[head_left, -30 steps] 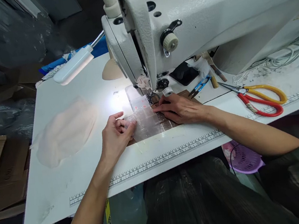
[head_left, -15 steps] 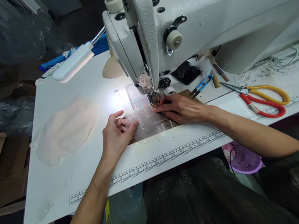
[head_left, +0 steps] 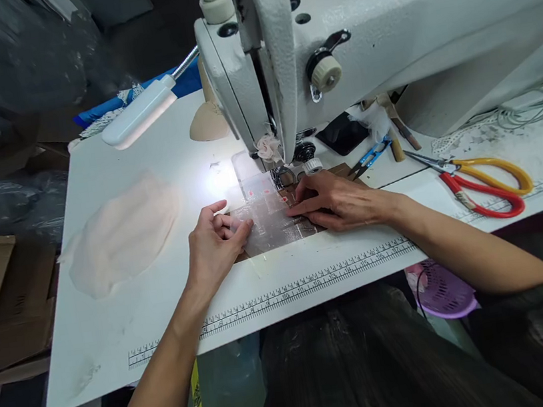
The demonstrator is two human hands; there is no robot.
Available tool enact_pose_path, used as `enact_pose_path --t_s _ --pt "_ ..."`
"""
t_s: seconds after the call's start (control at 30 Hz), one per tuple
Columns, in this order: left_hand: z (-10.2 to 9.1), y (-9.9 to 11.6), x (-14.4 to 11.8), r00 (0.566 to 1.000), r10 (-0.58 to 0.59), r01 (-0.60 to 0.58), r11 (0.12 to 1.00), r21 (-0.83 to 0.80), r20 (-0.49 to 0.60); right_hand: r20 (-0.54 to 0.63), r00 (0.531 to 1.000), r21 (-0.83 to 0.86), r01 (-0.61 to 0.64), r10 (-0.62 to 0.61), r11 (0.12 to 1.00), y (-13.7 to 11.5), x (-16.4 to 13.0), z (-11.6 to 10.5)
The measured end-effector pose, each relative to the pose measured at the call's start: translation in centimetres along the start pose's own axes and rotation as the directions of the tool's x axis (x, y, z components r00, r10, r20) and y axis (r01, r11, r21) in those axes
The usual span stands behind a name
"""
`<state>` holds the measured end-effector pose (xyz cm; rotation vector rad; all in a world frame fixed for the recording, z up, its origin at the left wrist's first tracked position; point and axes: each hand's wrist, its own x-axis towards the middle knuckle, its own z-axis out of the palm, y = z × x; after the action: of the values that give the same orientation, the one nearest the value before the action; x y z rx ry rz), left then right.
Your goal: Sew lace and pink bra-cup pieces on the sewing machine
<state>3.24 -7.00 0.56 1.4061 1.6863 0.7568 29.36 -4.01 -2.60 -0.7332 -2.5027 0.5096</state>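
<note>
A small sheer fabric piece (head_left: 268,224) with pink marks lies flat on the white table (head_left: 156,314), just in front of the needle area (head_left: 284,176) of a white sewing machine (head_left: 379,33). My left hand (head_left: 214,248) pinches the piece's left edge between thumb and fingers. My right hand (head_left: 339,202) lies flat on its right side, fingers stretched toward the presser foot, pressing it down. A brown layer shows under the sheer piece.
A pale pink fabric pile (head_left: 121,234) lies at the left. A lamp (head_left: 140,112) hangs over the table. Red-and-yellow scissors (head_left: 481,184) and blue thread snips (head_left: 371,157) lie at the right. A beige cup pad (head_left: 208,122) sits behind the machine head. A purple basket (head_left: 443,290) is under the table.
My right hand has drawn slightly back from the presser foot and its fingers now point left across the piece. My left hand keeps its pinch. The view has shifted a little.
</note>
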Motion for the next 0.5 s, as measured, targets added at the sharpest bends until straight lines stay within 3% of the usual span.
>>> enact_pose_path --t_s 0.2,0.27,0.3,0.37,0.4,0.5 --pt "-0.3 -0.2 0.1 1.000 -0.004 0.004 1.000 -0.006 0.012 0.036 0.999 -0.045 -0.006 0.007 0.999 0.1 0.0 0.3" --pt "-0.6 -0.3 0.2 0.990 0.130 -0.124 0.988 0.088 -0.059 0.041 0.999 -0.051 -0.015 0.017 0.999 0.1 0.0 0.3" --pt "-0.6 -0.2 0.4 0.961 0.254 -0.231 0.954 0.193 -0.106 0.042 0.999 -0.054 -0.017 0.019 0.998 0.1 0.0 0.3" --pt "-0.6 0.0 0.9 0.834 0.545 -0.453 0.764 0.459 -0.085 0.039 0.999 -0.061 -0.023 0.025 0.998 -0.1 0.0 0.3" --pt "-0.4 0.3 1.2 0.757 0.653 -0.546 0.622 0.561 0.012 0.035 0.999 -0.064 -0.029 0.032 0.998 -0.2 0.1 0.3" --pt "0.4 1.1 2.7 0.548 0.739 -0.768 0.260 0.585 0.391 0.020 0.998 -0.068 -0.063 0.064 0.996 -0.5 0.1 0.3"
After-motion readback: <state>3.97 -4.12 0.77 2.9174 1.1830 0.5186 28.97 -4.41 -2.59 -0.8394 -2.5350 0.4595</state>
